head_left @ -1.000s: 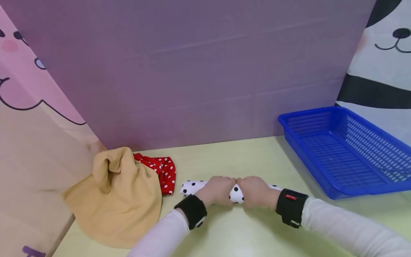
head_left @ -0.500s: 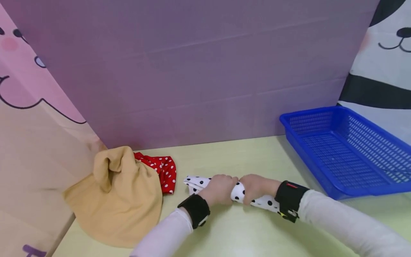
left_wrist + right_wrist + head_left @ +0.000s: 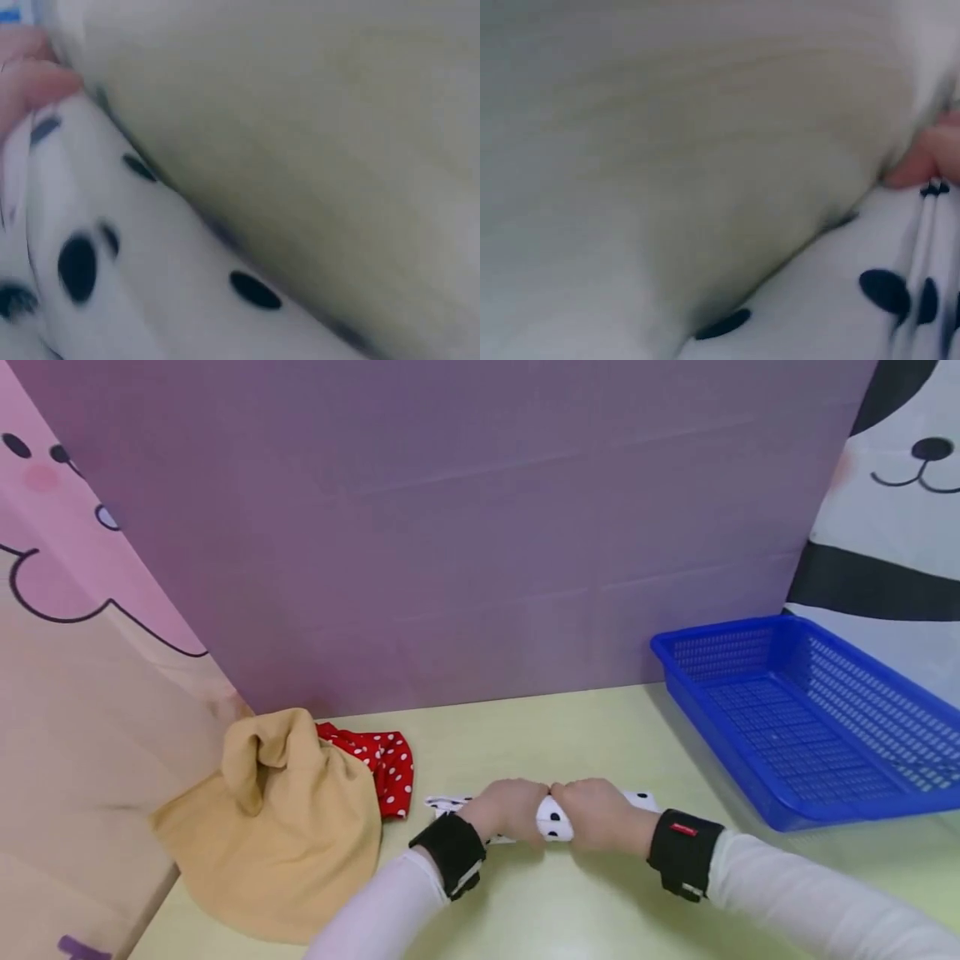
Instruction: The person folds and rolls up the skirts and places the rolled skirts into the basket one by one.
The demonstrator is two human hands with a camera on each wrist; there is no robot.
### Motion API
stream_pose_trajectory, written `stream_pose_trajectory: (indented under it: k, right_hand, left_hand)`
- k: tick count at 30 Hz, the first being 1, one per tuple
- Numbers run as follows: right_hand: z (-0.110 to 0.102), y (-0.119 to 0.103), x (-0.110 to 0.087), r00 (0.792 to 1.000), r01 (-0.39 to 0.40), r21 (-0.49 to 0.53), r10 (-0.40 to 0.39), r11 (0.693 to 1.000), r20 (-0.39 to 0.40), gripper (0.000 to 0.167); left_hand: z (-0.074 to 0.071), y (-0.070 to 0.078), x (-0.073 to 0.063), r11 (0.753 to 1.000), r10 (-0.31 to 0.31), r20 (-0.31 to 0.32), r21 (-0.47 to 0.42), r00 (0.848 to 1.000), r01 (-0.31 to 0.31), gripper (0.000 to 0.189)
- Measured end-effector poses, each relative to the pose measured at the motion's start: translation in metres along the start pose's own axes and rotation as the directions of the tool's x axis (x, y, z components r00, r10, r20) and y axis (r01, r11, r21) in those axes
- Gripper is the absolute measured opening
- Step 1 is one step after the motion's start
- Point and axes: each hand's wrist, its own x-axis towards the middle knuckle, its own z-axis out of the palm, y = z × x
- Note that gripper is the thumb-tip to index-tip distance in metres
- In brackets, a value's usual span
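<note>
A white cloth with black dots [image 3: 553, 821], bunched into a long roll, lies crosswise between both hands in the head view. My left hand [image 3: 512, 810] grips it just left of its middle, and my right hand [image 3: 596, 814] grips it right beside, knuckles nearly touching. Short ends of the roll stick out past each fist. Up close in the left wrist view, the dotted cloth [image 3: 165, 277] runs out from the fingers [image 3: 45, 82]. Lengthwise folds show in the cloth [image 3: 832, 277] in the right wrist view, below the fingertips [image 3: 919, 161]. The palms are hidden.
A tan cloth [image 3: 300, 860] lies heaped on the left of the pale table [image 3: 525, 735], partly over a red cloth with white dots [image 3: 390, 768]. At the right stands a blue plastic basket [image 3: 750, 752]. A purple backdrop [image 3: 465, 543] closes off the back.
Half a second ago the roll's right end dipped toward the person as the right hand turned; now that end is back up behind the right wrist. Both hands keep their grip on the dotted cloth.
</note>
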Motion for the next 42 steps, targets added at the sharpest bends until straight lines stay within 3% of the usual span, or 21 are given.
stream_pose_trajectory:
  k: [3, 6, 8, 11, 13, 14, 16, 18, 21, 23, 26, 29, 33, 36, 39, 42]
  right_hand:
    - [-0.008, 0.004, 0.001, 0.996, -0.028, 0.134, 0.015, 0.991, 0.091, 0.038]
    - [-0.016, 0.007, 0.003, 0.972, -0.112, 0.315, 0.038, 0.942, 0.231, 0.034]
    - [-0.019, 0.010, 0.003, 0.939, -0.205, 0.440, 0.049, 0.874, 0.340, 0.029]
    - [-0.021, 0.014, 0.002, 0.875, -0.367, 0.556, 0.075, 0.746, 0.477, 0.024]
    - [-0.021, 0.015, 0.001, 0.846, -0.436, 0.579, 0.094, 0.689, 0.525, 0.024]
    - [-0.021, 0.014, 0.000, 0.840, -0.454, 0.583, 0.105, 0.674, 0.533, 0.025]
    - [-0.021, 0.011, 0.000, 0.859, -0.422, 0.550, 0.123, 0.721, 0.497, 0.027]
    - [-0.019, 0.005, -0.001, 0.906, -0.330, 0.480, 0.129, 0.813, 0.403, 0.032]
    - [-0.012, -0.007, -0.002, 0.961, -0.216, 0.280, 0.152, 0.935, 0.232, 0.042]
    - [-0.005, -0.013, -0.002, 0.979, -0.174, 0.158, 0.154, 0.972, 0.133, 0.046]
    - [0.000, -0.018, -0.002, 0.989, -0.147, 0.028, 0.146, 0.989, 0.040, 0.046]
    - [0.001, -0.016, -0.001, 0.996, -0.088, -0.075, 0.086, 0.993, -0.035, 0.042]
    - [-0.001, -0.009, -0.001, 0.998, -0.036, -0.107, 0.030, 0.994, -0.060, 0.037]
    - [-0.003, -0.003, -0.002, 0.998, -0.049, -0.079, 0.045, 0.996, -0.053, 0.034]
    - [-0.006, 0.004, -0.005, 0.996, -0.077, -0.017, 0.077, 0.997, -0.041, 0.033]
    - [-0.007, 0.010, -0.009, 0.998, -0.064, 0.041, 0.065, 0.997, -0.022, 0.039]
  left_hand:
    - [0.003, 0.008, -0.005, 0.988, 0.025, -0.098, 0.153, 0.995, -0.010, 0.045]
    - [0.004, 0.015, -0.010, 0.939, 0.069, -0.179, 0.344, 0.981, -0.004, 0.044]
    - [0.005, 0.018, -0.013, 0.888, 0.124, -0.221, 0.461, 0.967, -0.009, 0.041]
    - [0.005, 0.018, -0.016, 0.807, 0.217, -0.268, 0.590, 0.939, -0.019, 0.038]
    - [0.005, 0.017, -0.017, 0.786, 0.252, -0.278, 0.618, 0.927, -0.028, 0.037]
    - [0.004, 0.017, -0.017, 0.789, 0.257, -0.275, 0.613, 0.926, -0.037, 0.036]
    - [0.003, 0.015, -0.015, 0.818, 0.243, -0.251, 0.572, 0.937, -0.059, 0.033]
    - [0.001, 0.015, -0.013, 0.869, 0.198, -0.198, 0.488, 0.960, -0.079, 0.031]
    - [-0.002, 0.012, -0.009, 0.937, 0.119, -0.103, 0.341, 0.988, -0.077, 0.034]
    - [-0.002, 0.010, -0.006, 0.965, 0.072, -0.050, 0.257, 0.996, -0.056, 0.037]
    - [-0.003, 0.007, -0.002, 0.982, 0.032, -0.028, 0.185, 0.999, -0.027, 0.040]
    - [-0.003, 0.005, 0.000, 0.989, 0.012, -0.045, 0.148, 0.999, -0.005, 0.040]
    - [-0.002, 0.003, -0.003, 0.986, 0.009, -0.071, 0.167, 0.997, 0.003, 0.039]
    - [-0.004, -0.002, -0.008, 0.969, 0.018, -0.108, 0.246, 0.994, 0.009, 0.046]
    - [-0.005, -0.010, -0.014, 0.930, 0.044, -0.151, 0.368, 0.988, 0.015, 0.054]
    - [-0.004, -0.017, -0.017, 0.903, 0.076, -0.169, 0.430, 0.983, 0.005, 0.056]
